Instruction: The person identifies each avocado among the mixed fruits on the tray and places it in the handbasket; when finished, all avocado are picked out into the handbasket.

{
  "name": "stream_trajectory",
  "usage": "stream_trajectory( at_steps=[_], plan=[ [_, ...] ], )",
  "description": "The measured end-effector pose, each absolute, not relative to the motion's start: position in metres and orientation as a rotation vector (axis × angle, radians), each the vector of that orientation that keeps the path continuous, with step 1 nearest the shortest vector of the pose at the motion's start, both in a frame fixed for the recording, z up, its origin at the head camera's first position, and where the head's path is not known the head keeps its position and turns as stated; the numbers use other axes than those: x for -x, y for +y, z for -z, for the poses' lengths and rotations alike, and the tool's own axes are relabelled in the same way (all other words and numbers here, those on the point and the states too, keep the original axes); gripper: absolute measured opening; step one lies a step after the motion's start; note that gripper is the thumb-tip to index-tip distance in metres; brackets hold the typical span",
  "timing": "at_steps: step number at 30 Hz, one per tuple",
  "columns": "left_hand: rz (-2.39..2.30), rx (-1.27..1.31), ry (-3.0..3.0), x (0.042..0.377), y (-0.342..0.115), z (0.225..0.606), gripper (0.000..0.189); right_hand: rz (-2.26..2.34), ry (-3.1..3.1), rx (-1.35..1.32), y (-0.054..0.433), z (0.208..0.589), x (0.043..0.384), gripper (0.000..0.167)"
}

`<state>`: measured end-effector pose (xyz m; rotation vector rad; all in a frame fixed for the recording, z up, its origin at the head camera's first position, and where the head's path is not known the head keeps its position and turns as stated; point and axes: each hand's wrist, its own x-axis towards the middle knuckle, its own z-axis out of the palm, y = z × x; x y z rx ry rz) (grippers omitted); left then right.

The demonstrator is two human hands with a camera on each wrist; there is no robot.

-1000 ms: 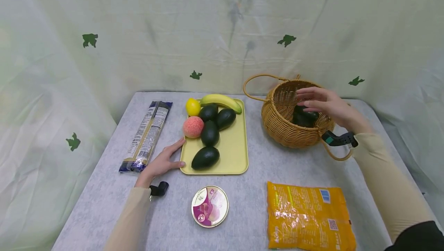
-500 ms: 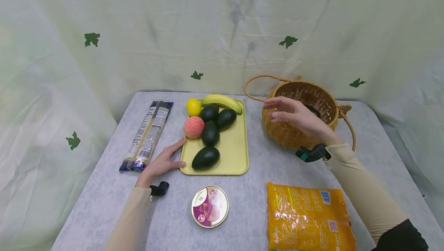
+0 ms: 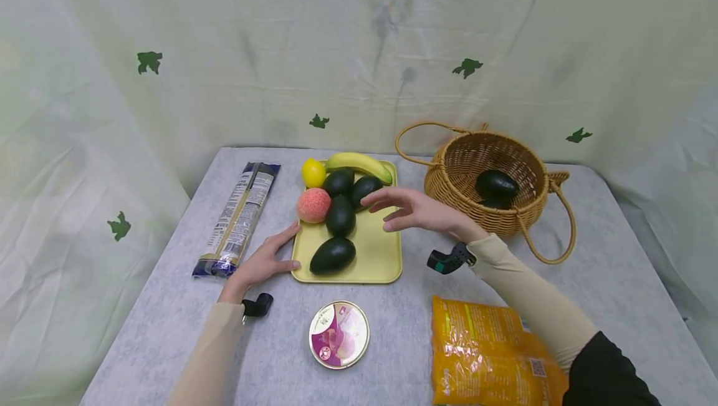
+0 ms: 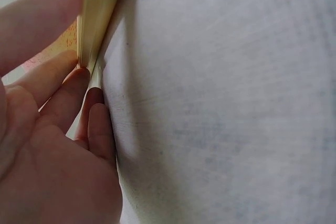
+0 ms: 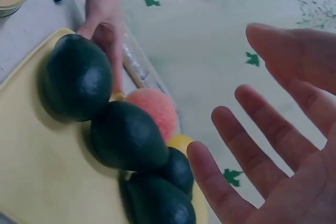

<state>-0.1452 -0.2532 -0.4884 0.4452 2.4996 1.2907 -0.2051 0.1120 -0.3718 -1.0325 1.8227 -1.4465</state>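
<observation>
My left hand point(image 3: 263, 267) rests against the left edge of the yellow tray point(image 3: 376, 262), thumb and fingers spread along its rim. On the tray lie several dark green avocados point(image 3: 333, 256), a pink peach-like fruit point(image 3: 313, 205), a yellow lemon point(image 3: 313, 173) and a banana point(image 3: 359, 164). Above the tray's right side hovers my right hand point(image 3: 421, 211), fingers loosely bent and holding nothing, near the avocado point(image 3: 366, 191) at the right. Inside the wicker basket point(image 3: 465, 209) at the right sits an avocado point(image 3: 496, 186), with another dark shape partly hidden below it.
A long blue-ended packet point(image 3: 237, 222) lies left of the tray. In front of it stands a round tin point(image 3: 339, 335) with a pink and white lid. An orange bag point(image 3: 488, 356) lies at the front right, partly under my right forearm. A curtain hangs behind the table.
My right hand has moved left, from over the basket to above the tray, leaving an avocado visible in the basket. The left hand has stayed at the tray's edge.
</observation>
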Motion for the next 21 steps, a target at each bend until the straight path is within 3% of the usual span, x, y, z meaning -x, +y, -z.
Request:
stream_trajectory(
  at_steps=[21],
  plan=[
    [-1.259,-0.443,2.521,0.146,-0.254,0.489,0.082,0.975,1.826,1.429,0.04,0.409,0.207,0.067]
  ],
)
